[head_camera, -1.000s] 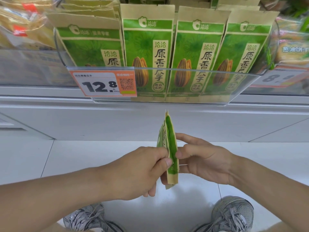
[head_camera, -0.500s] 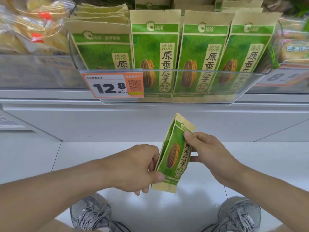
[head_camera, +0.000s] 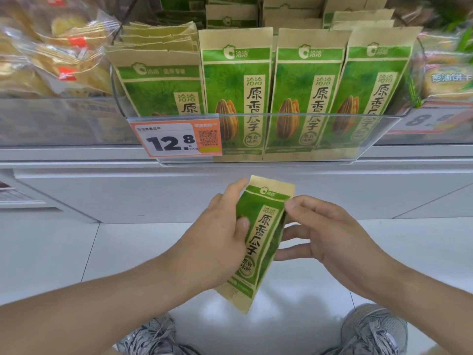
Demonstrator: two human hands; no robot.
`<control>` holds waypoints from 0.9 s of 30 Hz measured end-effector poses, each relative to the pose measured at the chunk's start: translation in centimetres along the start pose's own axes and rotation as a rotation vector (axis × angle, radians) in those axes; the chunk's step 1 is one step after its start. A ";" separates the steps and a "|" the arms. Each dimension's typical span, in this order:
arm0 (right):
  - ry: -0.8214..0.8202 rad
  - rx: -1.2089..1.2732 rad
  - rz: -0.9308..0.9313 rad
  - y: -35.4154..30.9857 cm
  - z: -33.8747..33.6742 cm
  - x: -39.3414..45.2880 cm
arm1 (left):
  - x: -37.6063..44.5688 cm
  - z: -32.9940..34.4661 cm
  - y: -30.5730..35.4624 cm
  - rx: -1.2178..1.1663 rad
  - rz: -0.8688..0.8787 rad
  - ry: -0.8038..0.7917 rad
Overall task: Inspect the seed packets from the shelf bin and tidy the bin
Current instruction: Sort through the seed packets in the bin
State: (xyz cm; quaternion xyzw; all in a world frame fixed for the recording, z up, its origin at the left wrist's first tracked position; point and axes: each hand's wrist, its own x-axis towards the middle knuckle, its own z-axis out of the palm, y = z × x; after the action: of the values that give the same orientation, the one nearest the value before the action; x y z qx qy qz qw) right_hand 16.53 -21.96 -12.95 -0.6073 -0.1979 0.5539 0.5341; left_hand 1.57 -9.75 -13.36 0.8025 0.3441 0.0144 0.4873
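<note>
My left hand and right hand both grip the packet, long axis tilted upright, bin straight above.

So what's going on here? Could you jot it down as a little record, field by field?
Place: shop shelf above a white floor
Held item: green seed packet, front facing the camera, tilted
Left hand: grips the packet's left edge, thumb on its front
Right hand: pinches the packet's upper right edge
Bin: clear plastic, holds rows of matching packets standing upright; the leftmost row leans
Price tag: orange, reads 12.8
Below: grey shoes
</note>
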 end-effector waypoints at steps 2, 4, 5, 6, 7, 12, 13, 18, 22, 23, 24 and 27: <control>-0.020 -0.045 -0.046 -0.6 -0.4 -0.3 | -0.2 0.3 0.3 -0.125 0.007 -0.022; -0.006 -0.089 -0.077 -0.7 -0.6 -0.4 | -0.5 0.5 0.8 -0.283 -0.019 -0.075; -0.001 -0.097 -0.089 -0.7 -0.6 -0.5 | -0.6 0.7 0.9 -0.346 -0.031 -0.107; -0.003 -0.094 -0.099 -0.5 -0.5 -0.6 | -0.7 0.8 1.1 -0.388 -0.044 -0.140; -0.016 -0.082 -0.104 -0.4 -0.3 -0.7 | -0.8 0.9 1.2 -0.422 -0.060 -0.172; -0.081 -0.052 -0.055 -0.2 0.0 -0.9 | -1.4 1.7 1.5 -0.654 -0.149 -0.305; -0.086 -0.045 -0.038 -0.3 0.0 -0.9 | -1.5 1.8 1.4 -0.676 -0.147 -0.319; -0.043 -0.054 -0.021 -0.9 0.3 -1.2 | -1.4 1.8 1.5 -0.666 -0.154 -0.295; 0.045 -0.168 -0.026 -0.5 1.0 -1.8 | -1.5 2.1 1.5 -0.632 -0.155 -0.172; 0.049 -0.225 -0.032 -0.1 1.1 -2.0 | -1.5 2.2 1.4 -0.623 -0.147 -0.138; 0.040 -0.298 -0.038 0.2 1.2 -2.1 | -1.4 2.2 1.3 -0.630 -0.140 -0.110; -0.042 -0.453 -0.024 0.6 1.5 -2.8 | -1.3 2.1 1.5 -0.654 -0.141 -0.069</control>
State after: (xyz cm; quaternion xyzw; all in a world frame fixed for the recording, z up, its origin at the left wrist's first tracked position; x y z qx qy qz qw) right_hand 14.11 -23.84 -11.92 -0.6977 -0.3355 0.5014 0.3864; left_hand 2.18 -12.51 -12.87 0.5778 0.3591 0.0633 0.7301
